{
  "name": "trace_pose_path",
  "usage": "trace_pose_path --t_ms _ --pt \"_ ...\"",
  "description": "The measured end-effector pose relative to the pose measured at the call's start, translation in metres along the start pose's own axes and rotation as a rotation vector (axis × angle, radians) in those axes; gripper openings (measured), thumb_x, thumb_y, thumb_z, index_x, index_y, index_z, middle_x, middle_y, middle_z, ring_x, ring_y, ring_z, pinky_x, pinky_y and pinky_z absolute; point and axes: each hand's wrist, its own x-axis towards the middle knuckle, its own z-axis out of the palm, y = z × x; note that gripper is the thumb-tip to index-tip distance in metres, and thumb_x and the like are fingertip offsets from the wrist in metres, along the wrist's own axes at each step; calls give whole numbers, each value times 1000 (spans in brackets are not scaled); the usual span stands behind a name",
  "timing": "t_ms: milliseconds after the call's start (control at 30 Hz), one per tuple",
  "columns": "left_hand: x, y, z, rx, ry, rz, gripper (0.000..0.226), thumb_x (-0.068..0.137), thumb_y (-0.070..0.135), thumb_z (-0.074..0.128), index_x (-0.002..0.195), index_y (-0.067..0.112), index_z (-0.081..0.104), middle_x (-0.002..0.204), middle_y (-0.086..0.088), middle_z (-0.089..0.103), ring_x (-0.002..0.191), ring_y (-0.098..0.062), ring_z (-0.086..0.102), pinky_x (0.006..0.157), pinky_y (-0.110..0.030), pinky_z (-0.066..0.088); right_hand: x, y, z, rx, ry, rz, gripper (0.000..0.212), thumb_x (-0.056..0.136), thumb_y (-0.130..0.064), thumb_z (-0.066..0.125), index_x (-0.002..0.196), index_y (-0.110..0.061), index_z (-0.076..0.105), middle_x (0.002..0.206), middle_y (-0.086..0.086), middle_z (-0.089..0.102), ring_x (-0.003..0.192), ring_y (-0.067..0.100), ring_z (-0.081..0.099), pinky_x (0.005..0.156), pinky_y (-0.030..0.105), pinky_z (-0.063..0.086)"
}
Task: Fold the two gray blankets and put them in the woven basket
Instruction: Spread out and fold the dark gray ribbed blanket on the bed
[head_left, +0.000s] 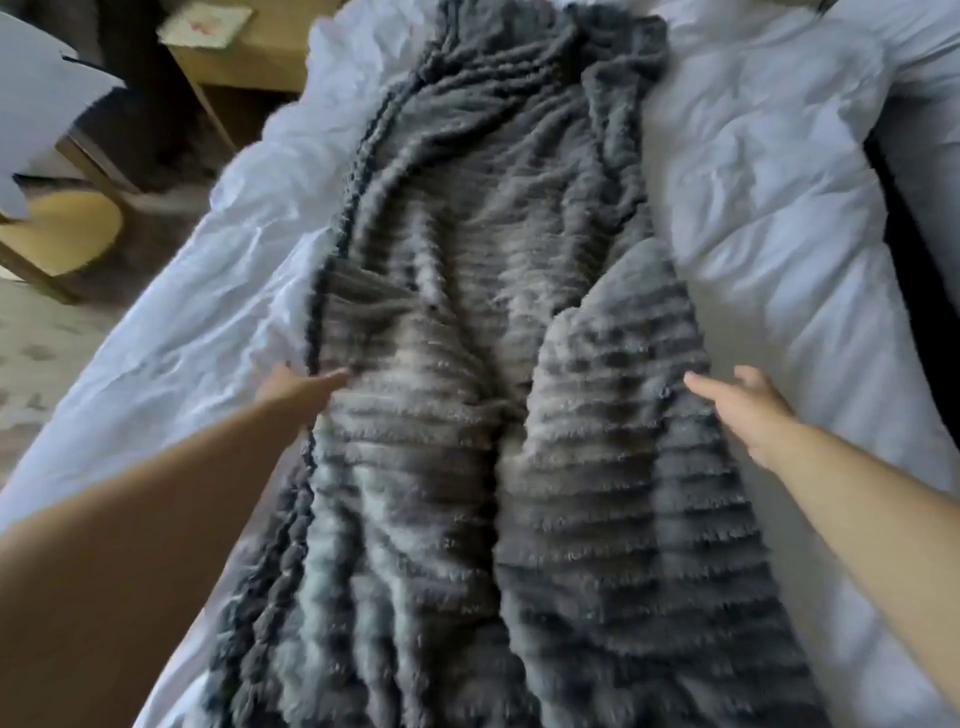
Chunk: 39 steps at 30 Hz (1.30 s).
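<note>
A bedroom: white-sheeted bed (753, 182), wooden nightstand (234, 67).

Readable text: we find none.
Card (205, 23) on desk (234, 65): we see red marks, too blurred to read.

Noted gray blanket (467, 415) cut off at top and bottom edges. Cannot separate one blanket from two in the heap; cannot see layers under the folds. Noted motion blur throughout. Cannot confirm contact between left hand (298, 387) and blanket's border. Cannot read card (208, 23) on wooden stand (234, 67): blurred, cropped at top. Found chair (62, 228) cropped at left edge. Found left forearm (130, 545) and right forearm (857, 499) cut off at lower corners.
</note>
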Motion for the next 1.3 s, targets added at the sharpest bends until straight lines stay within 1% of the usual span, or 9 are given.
trace_pose_path --t_ms 100,333,533,733,867,1000,1100,1200,1300 --pt "-31 -92 25 38 -128 -200 41 72 43 80 72 10 55 63 -15 58 54 -26 49 60 -29 42 -30 98 12 -175 -219 229 84 82 -49 68 147 -11 30 152 10 35 136 33 37 110 43 32" --pt "-87 -185 70 72 -227 -217 47 75 40 78 105 6 68 103 -17 70 95 -31 64 89 -40 52 -92 204 30 -578 27 305 108 69 -49 80 150 -9 20 149 18 37 130 39 43 100 47 41" --pt "-120 -124 68 68 -438 -14 10 81 20 68 88 14 66 80 -4 70 69 -13 66 60 -19 51 -121 134 44 -189 -502 293 41 80 -23 76 108 1 60 102 11 69 95 29 66 91 42 52" --pt "-81 6 16 -335 95 222 6 85 17 60 91 15 61 83 -6 61 73 -20 56 66 -22 42 -71 -20 18 251 -192 -105 31 77 -20 76 101 -3 69 90 12 72 85 33 69 84 50 56" --pt "-36 50 -11 -578 87 239 38 82 50 65 106 21 60 104 -2 66 90 -19 64 82 -24 52 -30 -79 16 439 -44 -184 80 67 -58 71 133 -18 51 131 7 59 111 27 58 98 49 48" --pt "-17 9 0 -264 51 170 71 74 51 74 131 15 51 118 -5 63 97 -19 61 82 -26 50 -19 -41 28 94 -58 -198 83 74 -57 69 142 -20 40 141 3 49 126 28 48 106 40 39" --pt "-28 -71 27 -10 -124 -159 104 69 57 76 147 7 29 135 -21 52 115 -35 57 93 -42 51 -24 49 42 -214 -116 -39 76 84 -41 69 145 -12 36 146 13 44 129 32 46 106 40 38" --pt "-59 -150 57 123 -155 -320 94 70 59 74 132 -5 46 123 -26 59 109 -38 59 92 -44 50 -38 142 43 -423 -162 285 72 94 -42 54 149 -6 26 153 14 33 136 34 37 107 42 35" --pt "-99 -201 80 127 -40 -151 76 76 53 72 125 -1 53 124 -20 58 113 -35 54 97 -44 45 -47 202 33 -512 -205 254 52 100 -34 45 143 -7 39 145 13 45 129 33 45 101 39 41"
